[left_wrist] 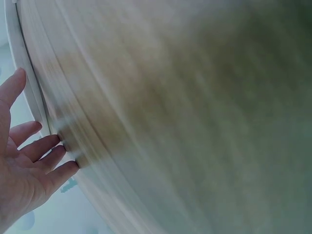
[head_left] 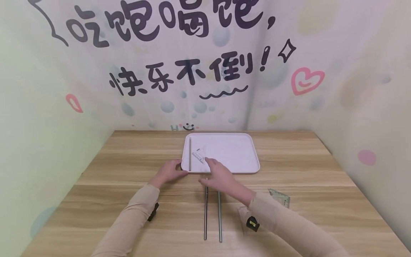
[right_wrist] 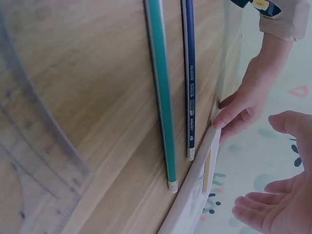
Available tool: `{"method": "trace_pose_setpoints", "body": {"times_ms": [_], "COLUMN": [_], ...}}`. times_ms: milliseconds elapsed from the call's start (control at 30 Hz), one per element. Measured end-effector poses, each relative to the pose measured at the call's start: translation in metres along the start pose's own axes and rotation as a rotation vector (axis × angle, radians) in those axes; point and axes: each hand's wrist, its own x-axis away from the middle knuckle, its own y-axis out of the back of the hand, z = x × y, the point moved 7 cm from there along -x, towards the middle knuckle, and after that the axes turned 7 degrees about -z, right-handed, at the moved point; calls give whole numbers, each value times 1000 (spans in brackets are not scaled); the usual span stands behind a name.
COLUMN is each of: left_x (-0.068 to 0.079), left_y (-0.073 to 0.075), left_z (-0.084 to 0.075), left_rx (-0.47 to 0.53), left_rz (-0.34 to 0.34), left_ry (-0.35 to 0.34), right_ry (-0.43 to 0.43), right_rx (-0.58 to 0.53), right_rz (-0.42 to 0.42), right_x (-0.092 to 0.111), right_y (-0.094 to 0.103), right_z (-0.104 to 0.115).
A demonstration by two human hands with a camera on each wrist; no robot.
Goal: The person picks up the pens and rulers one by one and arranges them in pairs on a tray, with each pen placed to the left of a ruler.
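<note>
"Starting with the head view, where does the white, shallow, rounded-corner tray [head_left: 229,153] sit?"

"Toward the far edge of your wood-grain desk [head_left: 289,153]. Your left hand [head_left: 169,171] is at the tray's near left corner; your right hand [head_left: 222,178] is over its near edge, close to the clear plastic triangular set square [head_left: 199,155] lying inside. A slim, straight stick [head_left: 189,153] lies along the tray's left edge."

"How should those handle for you?"

"Your tray looks light, stiff and likely to slide, so take it by the rim at opposite edges. The set square is probably thin, slippery and brittle; lift it by one side."

"And the left wrist view?"

"Your left fingers are spread and loosely extended around the tray's corner. It's blurred, so you can't tell how firmly they touch."

"Then the right wrist view?"

"Your right hand is wide, thumb well apart from the fingers, with nothing visible in it. A slender green pencil [right_wrist: 163,97] and a slender dark-blue pencil [right_wrist: 190,87] lie side by side on the desk, pale ends toward the tray's near edge. Both should be light and stiff but may roll: pinch them mid-barrel."
</note>
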Motion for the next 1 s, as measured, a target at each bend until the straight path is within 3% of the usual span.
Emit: {"method": "trace_pose_setpoints", "body": {"times_ms": [167, 433, 767, 1000], "left_x": [-1, -2, -2, -3], "left_y": [-2, -2, -3, -3], "left_z": [1, 2, 4, 2], "left_rx": [-6, -15, -18, -29], "left_rz": [-6, -3, 8, -5], "left_ry": [-7, -12, 3, -29], "right_ry": [61, 69, 110, 111], "right_rx": [52, 137, 163, 180], "right_rz": [-6, 77, 111, 144], "right_x": [8, 24, 42, 58], "right_y": [0, -4, -4, -4], "right_z": [3, 8, 18, 24]}}
